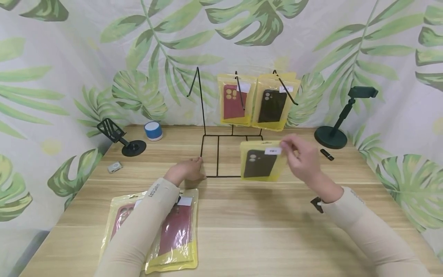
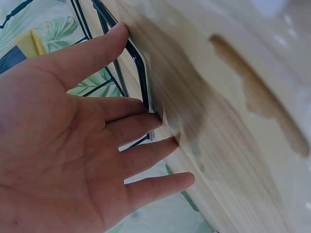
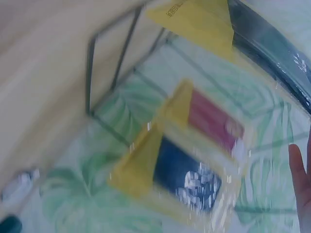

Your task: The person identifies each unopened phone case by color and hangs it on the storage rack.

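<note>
In the head view my right hand (image 1: 302,156) pinches the upper right corner of a yellow-edged clear pouch with a black phone case (image 1: 259,163) inside. This pouch hangs above the front of a black wire display rack (image 1: 218,156); the right wrist view shows part of it at the top. My left hand (image 2: 82,141) has its fingers spread and fairly straight, with thumb and fingertips at the left front corner of the rack's base. On the rack's hooks hang a pouched red phone case (image 1: 232,104) and a pouched black phone case (image 1: 271,107).
Pouched red phone cases (image 1: 175,231) lie at front left, partly under my left sleeve. Along the left stand a black phone stand (image 1: 134,148), a blue speaker (image 1: 153,131) and a small silver device (image 1: 115,167). A dark green phone holder (image 1: 330,137) and a black USB stick (image 1: 327,154) are at right.
</note>
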`<state>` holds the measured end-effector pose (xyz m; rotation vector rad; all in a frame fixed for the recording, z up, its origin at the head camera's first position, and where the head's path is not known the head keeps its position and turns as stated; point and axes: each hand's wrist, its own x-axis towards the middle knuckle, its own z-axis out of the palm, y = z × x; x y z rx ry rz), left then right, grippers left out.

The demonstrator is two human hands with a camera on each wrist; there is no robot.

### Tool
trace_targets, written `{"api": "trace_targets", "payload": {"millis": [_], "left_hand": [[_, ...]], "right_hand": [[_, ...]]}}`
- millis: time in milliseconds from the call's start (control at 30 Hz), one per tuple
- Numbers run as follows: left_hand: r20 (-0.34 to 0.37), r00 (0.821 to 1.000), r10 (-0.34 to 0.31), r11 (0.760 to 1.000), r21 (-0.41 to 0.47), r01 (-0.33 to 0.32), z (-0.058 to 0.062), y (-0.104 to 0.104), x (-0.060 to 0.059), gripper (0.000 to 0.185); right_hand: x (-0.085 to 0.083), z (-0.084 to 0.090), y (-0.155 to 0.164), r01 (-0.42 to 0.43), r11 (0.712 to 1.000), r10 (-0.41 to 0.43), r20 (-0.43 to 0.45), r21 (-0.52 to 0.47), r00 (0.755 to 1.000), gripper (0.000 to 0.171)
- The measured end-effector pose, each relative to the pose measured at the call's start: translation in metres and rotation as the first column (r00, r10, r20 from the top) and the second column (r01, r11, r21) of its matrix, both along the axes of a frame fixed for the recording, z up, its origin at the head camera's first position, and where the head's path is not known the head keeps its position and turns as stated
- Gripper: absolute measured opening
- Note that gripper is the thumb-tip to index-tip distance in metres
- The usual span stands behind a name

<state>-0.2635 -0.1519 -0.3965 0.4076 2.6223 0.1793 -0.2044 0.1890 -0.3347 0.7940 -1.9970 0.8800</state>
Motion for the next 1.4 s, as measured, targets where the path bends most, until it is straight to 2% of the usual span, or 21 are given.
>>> {"api": "trace_targets", "payload": {"millis": [67,233,333,467,633,1033,1133,1300,1400], "left_hand": [[0.0,1.0,0.005,1.0,0.002,-0.005,0.0,0.0,0.0,0.08],[0.004,1.0,0.009,1.0,-0.001,-0.009,0.0,-0.001,0.0,0.08],[0.006,1.0,0.008,1.0,-0.005,-0.008,0.0,-0.002,0.0,0.08],[0.008,1.0,0.01,1.0,-0.012,-0.01,0.001,-0.003,-0.001,0.08],[0.011,1.0,0.017,1.0,-0.011,-0.017,0.0,-0.003,-0.002,0.08],[0.019,1.0,0.013,1.0,-0.012,-0.013,0.0,-0.002,0.0,0.081],[0.022,1.0,0.018,1.0,-0.012,-0.018,0.001,-0.001,0.001,0.081],[0.019,1.0,0.023,1.0,-0.006,-0.023,0.002,0.0,0.0,0.08],[0.021,0.999,0.025,1.0,0.001,-0.025,0.001,0.001,0.0,0.08]], "right_hand": [[-0.003,0.008,0.007,0.054,0.998,-0.055,-0.026,-0.031,0.998,0.005],[-0.006,0.026,0.02,0.155,0.979,-0.159,-0.021,-0.135,0.987,0.005],[-0.011,0.036,0.026,0.207,0.962,-0.209,0.006,-0.181,0.978,0.011],[-0.023,0.047,0.032,0.268,0.944,-0.26,0.067,-0.194,0.963,0.02],[-0.037,0.053,0.038,0.323,0.932,-0.309,0.103,-0.163,0.945,0.025],[-0.065,0.051,0.042,0.371,0.926,-0.359,0.139,-0.071,0.923,0.027],[-0.073,0.054,0.042,0.366,0.93,-0.357,0.176,-0.02,0.917,0.03],[-0.085,0.061,0.041,0.363,0.93,-0.363,0.277,0.053,0.89,0.035],[-0.092,0.064,0.041,0.375,0.923,-0.382,0.305,0.085,0.872,0.037]]}}
